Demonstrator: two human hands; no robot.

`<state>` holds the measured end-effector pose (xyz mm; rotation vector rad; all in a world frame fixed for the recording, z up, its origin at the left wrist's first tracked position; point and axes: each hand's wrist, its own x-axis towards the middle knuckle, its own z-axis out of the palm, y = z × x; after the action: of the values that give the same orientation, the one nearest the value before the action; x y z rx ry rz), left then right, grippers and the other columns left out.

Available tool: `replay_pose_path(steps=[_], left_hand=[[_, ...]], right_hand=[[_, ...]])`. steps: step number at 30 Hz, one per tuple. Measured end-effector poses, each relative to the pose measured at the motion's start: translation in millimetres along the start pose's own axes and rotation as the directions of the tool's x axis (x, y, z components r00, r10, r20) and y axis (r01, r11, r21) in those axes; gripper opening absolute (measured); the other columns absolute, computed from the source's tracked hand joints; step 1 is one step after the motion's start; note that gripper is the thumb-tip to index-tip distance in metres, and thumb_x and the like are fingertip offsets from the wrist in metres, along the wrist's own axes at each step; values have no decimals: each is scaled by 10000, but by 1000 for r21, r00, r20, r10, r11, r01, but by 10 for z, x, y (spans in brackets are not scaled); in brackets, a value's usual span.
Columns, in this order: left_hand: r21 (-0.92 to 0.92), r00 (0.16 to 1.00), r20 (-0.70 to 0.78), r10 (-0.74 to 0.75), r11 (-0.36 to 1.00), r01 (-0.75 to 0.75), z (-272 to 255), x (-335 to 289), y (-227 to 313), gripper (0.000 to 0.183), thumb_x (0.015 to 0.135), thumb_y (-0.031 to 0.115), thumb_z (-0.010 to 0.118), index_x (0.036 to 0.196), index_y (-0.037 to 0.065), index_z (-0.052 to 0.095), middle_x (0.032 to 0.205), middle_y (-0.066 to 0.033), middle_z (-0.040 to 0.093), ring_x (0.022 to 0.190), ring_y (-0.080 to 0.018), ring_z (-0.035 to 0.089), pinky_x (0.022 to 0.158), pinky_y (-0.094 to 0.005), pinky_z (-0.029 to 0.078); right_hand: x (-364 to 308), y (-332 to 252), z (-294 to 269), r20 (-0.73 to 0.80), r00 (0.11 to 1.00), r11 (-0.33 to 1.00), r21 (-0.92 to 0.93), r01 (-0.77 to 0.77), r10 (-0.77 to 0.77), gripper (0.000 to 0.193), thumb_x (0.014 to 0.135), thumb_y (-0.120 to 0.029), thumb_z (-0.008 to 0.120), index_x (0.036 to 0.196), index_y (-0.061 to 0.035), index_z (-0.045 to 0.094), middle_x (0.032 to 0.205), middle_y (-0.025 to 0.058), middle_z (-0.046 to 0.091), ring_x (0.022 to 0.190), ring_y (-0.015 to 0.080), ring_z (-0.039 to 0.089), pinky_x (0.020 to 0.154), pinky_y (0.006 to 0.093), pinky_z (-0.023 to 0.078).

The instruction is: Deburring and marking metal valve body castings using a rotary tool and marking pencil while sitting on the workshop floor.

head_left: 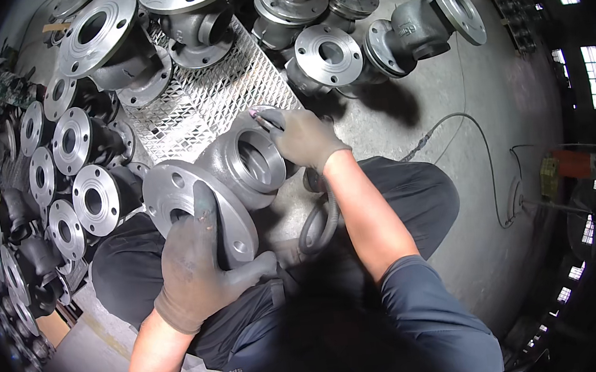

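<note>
A grey cast-metal valve body (219,166) lies tilted in front of my lap, its round side opening facing right. My left hand (195,268), in a grey glove, grips its near flange (161,185); one finger lies along the flange face and the thumb sits apart by the lower rim. My gloved right hand (304,139) is closed around a slim die grinder (268,123) with a small pink tip. That tip is at the far rim of the valve body, beyond the side opening. Most of the grinder is hidden by my palm and wrist.
A patterned metal plate (196,95) lies beyond the valve body, with flanged valve bodies (101,43) on it. Many more valve bodies (73,142) crowd the left, and others (328,55) stand at the far right. A dark hose (319,223) loops under my right forearm; a cable (483,136) crosses the floor.
</note>
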<state>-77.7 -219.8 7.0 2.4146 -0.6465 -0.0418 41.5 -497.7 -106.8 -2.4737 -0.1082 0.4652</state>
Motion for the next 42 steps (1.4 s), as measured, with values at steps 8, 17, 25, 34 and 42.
replay_pose_path(steps=[8,17,25,34,42], left_hand=[[103,982,-113,150,985,-139,84,-100,-111,1397,702,764,908,1619,-176,431,923,-132,667,754,-290,638,734,-429,542],[69,994,-55,90,994,-86,83,-255,-130,1475,673,696,991,1647,-197,337,1589,-388,552,1203,-481,733,1026,-511,594],[93,987,-89,137,987,-129,106,-214,-105,1428,682,579,1031,1664,-179,324,1621,-388,523,1370,-537,647,1191,-547,501],[47,993,-109,52,998,-47,174,-139,5,1340,686,380,1054,1680,-138,319,1615,-399,520,1381,-557,635,1127,-529,558],[49,988,-140,69,997,-63,228,-181,-11,1280,706,299,1032,1673,-139,318,1629,-413,500,1404,-551,630,1152,-511,547]], right_hand=[[-497,291,190,-419,856,881,466,-83,302,476,1035,-157,666,1485,-3,686,876,104,757,660,145,687,645,343,565],[-812,149,491,-292,817,672,725,-151,498,263,1106,-211,626,1249,-5,706,656,42,607,499,132,571,476,338,459],[-1587,-756,-276,-125,989,722,692,29,81,590,1102,-86,568,1685,-30,487,1172,149,809,641,140,662,643,309,569],[-1666,-889,109,-143,974,800,557,225,-174,562,1082,-32,578,1642,-18,532,1295,276,748,823,293,780,824,434,625],[-1544,-896,248,-289,941,750,579,320,-178,507,1077,-62,583,1574,39,579,1436,319,700,1329,434,705,1119,470,555]])
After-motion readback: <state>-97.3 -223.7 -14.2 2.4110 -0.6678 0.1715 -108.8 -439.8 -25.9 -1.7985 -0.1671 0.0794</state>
